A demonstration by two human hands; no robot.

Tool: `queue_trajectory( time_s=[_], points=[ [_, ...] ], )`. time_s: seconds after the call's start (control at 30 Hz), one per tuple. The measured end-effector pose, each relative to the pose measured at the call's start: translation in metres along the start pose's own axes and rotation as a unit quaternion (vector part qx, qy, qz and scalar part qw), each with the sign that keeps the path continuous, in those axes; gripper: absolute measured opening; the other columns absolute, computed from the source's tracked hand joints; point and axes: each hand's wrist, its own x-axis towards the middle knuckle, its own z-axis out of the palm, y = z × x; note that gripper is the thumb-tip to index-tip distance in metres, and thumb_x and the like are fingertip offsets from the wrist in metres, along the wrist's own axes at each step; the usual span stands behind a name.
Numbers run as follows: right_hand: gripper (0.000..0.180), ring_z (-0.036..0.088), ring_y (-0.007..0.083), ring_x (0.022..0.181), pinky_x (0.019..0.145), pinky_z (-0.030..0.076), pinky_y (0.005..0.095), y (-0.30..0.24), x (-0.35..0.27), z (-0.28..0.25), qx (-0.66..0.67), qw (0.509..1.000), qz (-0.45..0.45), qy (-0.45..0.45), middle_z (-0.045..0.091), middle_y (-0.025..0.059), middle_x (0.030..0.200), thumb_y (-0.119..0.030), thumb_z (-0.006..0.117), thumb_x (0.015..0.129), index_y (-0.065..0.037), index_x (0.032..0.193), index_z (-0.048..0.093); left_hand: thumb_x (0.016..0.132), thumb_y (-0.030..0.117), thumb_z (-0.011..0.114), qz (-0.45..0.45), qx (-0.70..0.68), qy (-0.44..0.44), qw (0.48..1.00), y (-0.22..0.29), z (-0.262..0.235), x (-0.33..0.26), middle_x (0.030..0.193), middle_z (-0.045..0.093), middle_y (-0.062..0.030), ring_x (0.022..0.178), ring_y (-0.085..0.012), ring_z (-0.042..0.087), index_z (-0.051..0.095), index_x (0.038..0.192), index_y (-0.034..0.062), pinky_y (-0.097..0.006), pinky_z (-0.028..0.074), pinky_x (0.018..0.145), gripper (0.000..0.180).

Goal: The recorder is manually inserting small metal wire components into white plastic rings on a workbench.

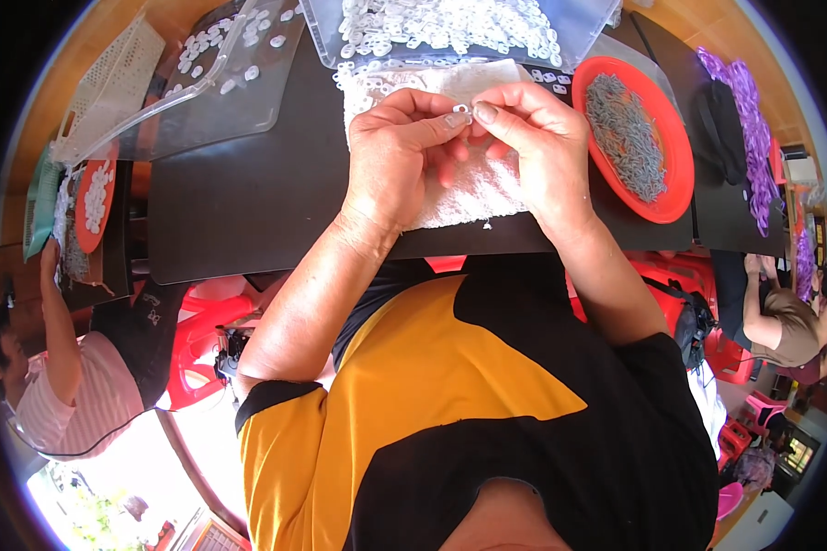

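Both hands meet over a white cloth (469, 197) on the dark table. Between their fingertips is a small white plastic piece (461, 109) with a ring-shaped end. My left hand (390, 151) pinches it from one side with thumb and index finger. From the other side, my right hand (542, 133) closes thumb and finger at the piece; whether it also holds a second tiny part is hidden. Just beyond the hands stands a clear plastic bin (317, 37) heaped with similar white pieces (441, 28). A red oval tray (675, 184) of thin grey screw-like parts (627, 138) lies right of my right hand.
Left on the dark table (239, 211) is a clear lid or tray (257, 115) with scattered white pieces. Beside it stands a white perforated basket (110, 78). Purple cord-like material (749, 138) lies far right. Other people sit at left (83, 376) and right (786, 326).
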Motion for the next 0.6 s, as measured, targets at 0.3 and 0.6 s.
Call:
queue_trajectory(
  time_s=[0.3,0.6],
  points=[
    [0.007,0.061,0.0053,0.071,0.057,0.045,0.017,0.0011,-0.0009,0.0014,0.023,0.999,-0.024,0.019,0.067,0.0012,0.078,-0.007,0.068,0.088,-0.002,0.093,0.068,0.085,-0.001,0.065,0.009,0.013,0.01,1.0,-0.0009,0.0017,-0.0006,0.075,0.066,-0.0136,0.054,-0.0138,0.059,0.06,0.09,-0.0059,-0.023,0.044,0.043,0.009],
    [0.007,0.062,0.0059,0.07,0.058,0.045,0.0178,0.0048,0.0001,0.0013,0.032,0.999,-0.023,0.018,0.067,0.0015,0.078,-0.007,0.068,0.087,-0.002,0.092,0.068,0.086,-0.001,0.065,0.01,0.012,0.016,1.0,-0.0016,0.0009,-0.0002,0.074,0.065,-0.013,0.053,-0.0133,0.058,0.059,0.09,-0.0057,-0.023,0.044,0.043,0.009]
  ],
)
